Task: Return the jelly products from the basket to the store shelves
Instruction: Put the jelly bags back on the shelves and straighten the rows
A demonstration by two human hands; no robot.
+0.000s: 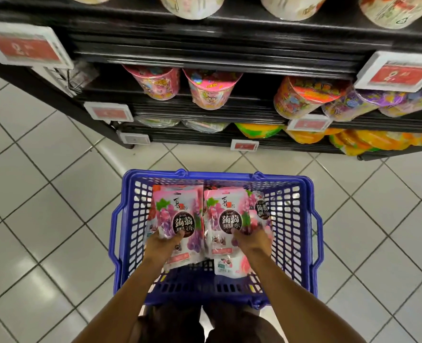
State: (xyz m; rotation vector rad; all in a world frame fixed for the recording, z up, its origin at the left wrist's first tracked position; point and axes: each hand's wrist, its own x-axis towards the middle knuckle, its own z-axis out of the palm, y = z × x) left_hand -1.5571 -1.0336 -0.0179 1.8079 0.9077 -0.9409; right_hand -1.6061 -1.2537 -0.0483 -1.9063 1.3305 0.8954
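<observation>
In the blue basket (289, 219), set on the tiled floor (44, 194) right in front of the person: two pink-and-purple grape jelly pouches, side by side, printed faces up. The left hand (164, 245) grips the left pouch (177, 214) at its near end, thumb on the printed face, fingers hidden under it. The right hand (253, 241) grips the right pouch (226, 214) the same way, thumb on top, fingers curled round its right edge. Neither hand is spread; each is closed around its own pouch. Whether the two are already lifted clear: cannot tell. A third pouch (262, 206) is tucked behind the right one, and a fourth pouch (232, 266) lies under it toward the person (any more beneath: cannot tell).

Key relation: both held pouches have their long axis running away from the person, tops pointing at the shelves (205, 53), which stand ahead of and above the basket. The hands are on the near ends, so the free top edges lead. The hands are about level, neither clearly nearer the shelves.

Judgement: the step is taking out a pair, and the next move is up and forward. Only pink tubs (160, 81) and other cup packs show on the shelves, no matching pouches, so the target slot is unknown. Risk: soft pouches held at one end may droop and catch the basket's far rim.
</observation>
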